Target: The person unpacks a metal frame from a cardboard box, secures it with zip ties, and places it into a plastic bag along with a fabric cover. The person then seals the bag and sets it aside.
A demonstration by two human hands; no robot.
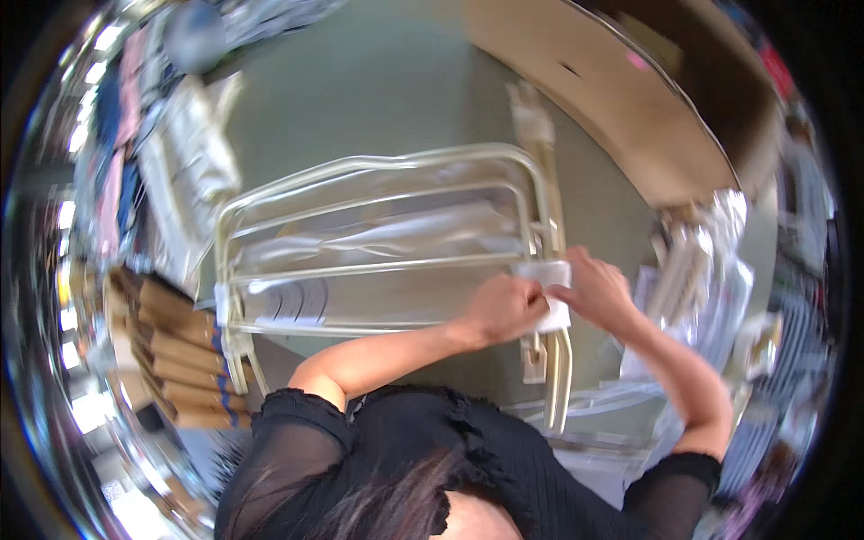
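Observation:
A cream tubular metal frame point(378, 265) with several long rails lies on the table in front of me. A white wrapping point(556, 314) goes around its right end, and a smaller white piece point(223, 304) is on its left end. My left hand point(506, 310) is closed at the inner edge of the right wrapping, its fingertips mostly hidden. On the outer side, my right hand point(596, 286) is closed on the same wrapping, thumb pressed against it. The two hands nearly touch. Clear plastic film and a printed sheet point(292, 301) show between the rails.
A large open cardboard box point(594, 99) stands at the far right. Folded brown cartons point(184, 360) are at the left. Plastic-wrapped pieces point(688, 279) lie to the right, and a pale wrapped bundle point(189, 144) lies far left. The table point(360, 81) is grey-green.

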